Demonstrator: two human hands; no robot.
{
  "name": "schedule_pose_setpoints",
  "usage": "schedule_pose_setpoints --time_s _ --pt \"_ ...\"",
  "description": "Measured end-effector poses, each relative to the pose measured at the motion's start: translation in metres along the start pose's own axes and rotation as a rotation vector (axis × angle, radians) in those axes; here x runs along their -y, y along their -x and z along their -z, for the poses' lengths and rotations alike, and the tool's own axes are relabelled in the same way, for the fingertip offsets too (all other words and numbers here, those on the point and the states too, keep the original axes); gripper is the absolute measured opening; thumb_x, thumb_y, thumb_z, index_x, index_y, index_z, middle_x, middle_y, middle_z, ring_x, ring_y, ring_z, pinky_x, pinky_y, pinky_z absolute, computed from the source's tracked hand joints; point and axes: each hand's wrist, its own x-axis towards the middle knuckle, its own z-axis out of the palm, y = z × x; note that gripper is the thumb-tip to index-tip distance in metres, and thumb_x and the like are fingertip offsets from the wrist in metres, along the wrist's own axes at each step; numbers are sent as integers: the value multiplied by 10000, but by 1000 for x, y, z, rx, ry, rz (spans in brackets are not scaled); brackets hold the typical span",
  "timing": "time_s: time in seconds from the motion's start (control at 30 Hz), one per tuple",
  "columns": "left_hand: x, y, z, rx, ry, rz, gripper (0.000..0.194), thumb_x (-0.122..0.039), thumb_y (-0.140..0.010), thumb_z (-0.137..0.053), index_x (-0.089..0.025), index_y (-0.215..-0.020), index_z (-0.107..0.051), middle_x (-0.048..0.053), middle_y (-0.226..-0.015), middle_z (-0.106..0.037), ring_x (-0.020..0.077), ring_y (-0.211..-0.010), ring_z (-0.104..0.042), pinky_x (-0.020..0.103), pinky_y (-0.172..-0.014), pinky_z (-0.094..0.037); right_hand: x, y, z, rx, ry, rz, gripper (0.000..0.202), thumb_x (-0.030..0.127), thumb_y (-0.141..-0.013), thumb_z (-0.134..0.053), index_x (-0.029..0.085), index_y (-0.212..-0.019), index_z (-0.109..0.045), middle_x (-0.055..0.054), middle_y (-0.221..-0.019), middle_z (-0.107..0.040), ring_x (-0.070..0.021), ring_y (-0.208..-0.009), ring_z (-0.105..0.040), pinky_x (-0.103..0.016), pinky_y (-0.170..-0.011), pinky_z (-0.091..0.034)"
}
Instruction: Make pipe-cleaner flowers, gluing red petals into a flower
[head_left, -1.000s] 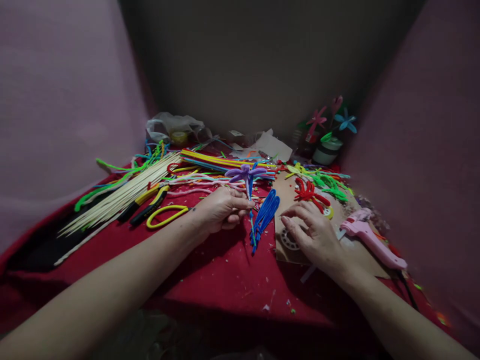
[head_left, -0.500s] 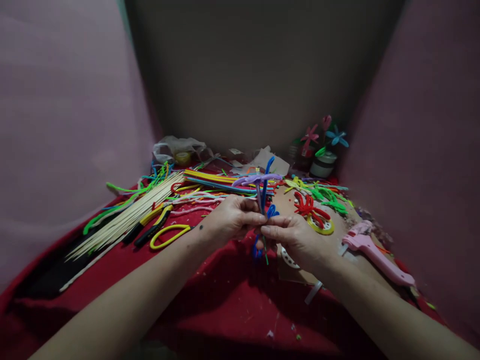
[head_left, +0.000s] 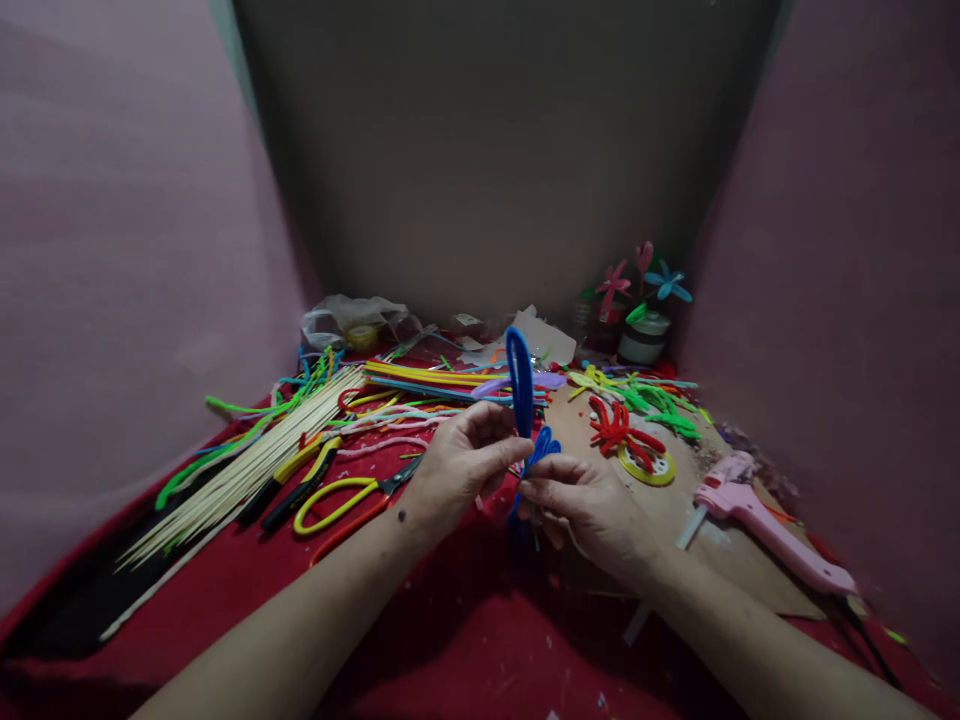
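Blue pipe cleaners bent into long loops [head_left: 519, 375] are held between both hands, one loop standing up and others sticking out to the right and below. My left hand [head_left: 469, 460] is closed, thumb and fingers pinching near the base of the upright loop. Close beside it, my right hand [head_left: 592, 500] pinches the lower part where the loops come together. A purple pipe cleaner piece [head_left: 553, 382] shows behind the upright loop; whether a hand holds it I cannot tell. My fingers hide the joint of the loops.
Left of the hands lie scissors [head_left: 336, 500], pliers [head_left: 300, 478] and a bundle of wooden sticks [head_left: 247, 465]. Pipe cleaners [head_left: 427, 376] lie behind. To the right are red loops [head_left: 619, 428], a yellow-rimmed disc [head_left: 660, 468] and a pink glue gun [head_left: 772, 525]. Flowers [head_left: 666, 282] stand at back.
The blue loop now stands upright with its wide side showing. The purple piece, earlier upright on its stem in front of it, now shows lower and behind. The view has shifted slightly.
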Motion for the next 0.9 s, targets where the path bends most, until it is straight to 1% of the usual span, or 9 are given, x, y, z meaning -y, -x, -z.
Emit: schedule_pose_setpoints --time_s 0.07,0.17,0.3,0.5,0.57,0.7,0.77,0.87,0.9 --pt "-2 1 -6 -97 32 -65 213 -213 -606 -727 -143 -747 -584 -56 -563 -523 22 -382 -396 155 -347 -296 0 1 -3 -51 76 7 186 288 -692 -665 138 -610 -591 37 -492 -551 -43 -353 -406 -183 -355 -287" --pt "0 1 -12 -168 102 -122 207 -196 -598 -727 -144 -740 -584 -56 -588 -541 13 -374 -379 153 -339 -292 3 3 -6 -60 131 5 176 287 -685 -662 140 -627 -586 42 -496 -545 -42 -381 -412 -178 -379 -296" --pt "8 1 -13 -195 139 -89 242 -214 -618 -717 -154 -784 -551 -64 -568 -525 31 -388 -414 156 -356 -328 5 4 -6 12 166 -31 196 330 -700 -649 151 -767 -604 28 -549 -585 -53 -426 -449 -169 -393 -310" --pt "15 2 -15 -206 197 -159 259 -170 -620 -706 -169 -837 -563 -40 -696 -563 41 -522 -482 147 -456 -389 2 4 -9 22 147 8 223 355 -765 -578 148 -683 -570 26 -507 -565 -36 -389 -407 -159 -367 -267" --pt "15 3 -14 -153 208 -123 219 -160 -631 -692 -167 -816 -576 -36 -700 -563 50 -546 -498 152 -471 -395 1 4 -9 22 140 4 224 368 -763 -578 150 -714 -569 28 -511 -567 -36 -370 -403 -157 -347 -263" --pt "13 2 -9 36 174 50 182 -182 -633 -686 -160 -792 -602 -29 -659 -570 79 -518 -508 202 -481 -411 -2 6 -9 24 94 -19 235 391 -748 -577 157 -765 -558 27 -516 -590 -36 -323 -393 -151 -312 -274" --pt "13 1 -8 -4 70 -16 139 -196 -624 -697 -155 -726 -613 -28 -643 -559 82 -537 -500 212 -519 -417 -3 7 -8 20 50 -44 249 403 -734 -585 159 -739 -537 22 -516 -604 -39 -307 -405 -152 -303 -293" --pt "14 1 -9 -163 -141 -254 102 -197 -618 -700 -158 -610 -606 -15 -693 -550 108 -671 -519 224 -632 -429 -5 7 -7 17 -11 -54 260 409 -726 -588 161 -705 -510 16 -513 -617 -45 -295 -429 -151 -296 -312" --pt "15 1 -10 -195 -190 -294 107 -199 -621 -697 -161 -593 -601 -14 -699 -544 115 -695 -514 227 -651 -427 -5 7 -7 20 -25 -50 259 406 -724 -589 160 -706 -510 16 -512 -619 -46 -295 -434 -149 -296 -318"
